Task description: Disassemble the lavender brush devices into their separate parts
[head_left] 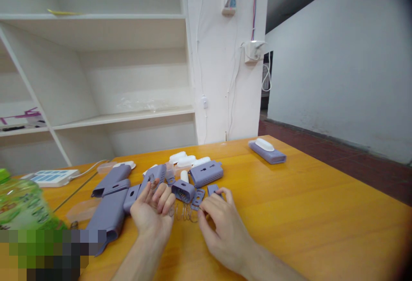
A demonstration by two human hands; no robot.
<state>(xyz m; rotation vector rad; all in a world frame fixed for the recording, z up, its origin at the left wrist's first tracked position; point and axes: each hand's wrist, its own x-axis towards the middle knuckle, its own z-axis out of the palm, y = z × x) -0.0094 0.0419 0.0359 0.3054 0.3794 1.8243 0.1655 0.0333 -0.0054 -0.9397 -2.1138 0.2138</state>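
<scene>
Toward the table's (289, 212) near edge, wire springs (184, 213) lie between both hands, nearest the right hand (222, 225), whose thumb and forefinger pinch narrowly at their right end. The left hand (153, 212) rests palm-up, loosely curled; whether it holds anything is unclear.

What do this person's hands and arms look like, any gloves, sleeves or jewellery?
The left hand and right hand are bare, with no gloves. Both forearms are uncovered down to the picture's lower edge, so no sleeve shows. No watch, ring or wristband is visible.
</scene>
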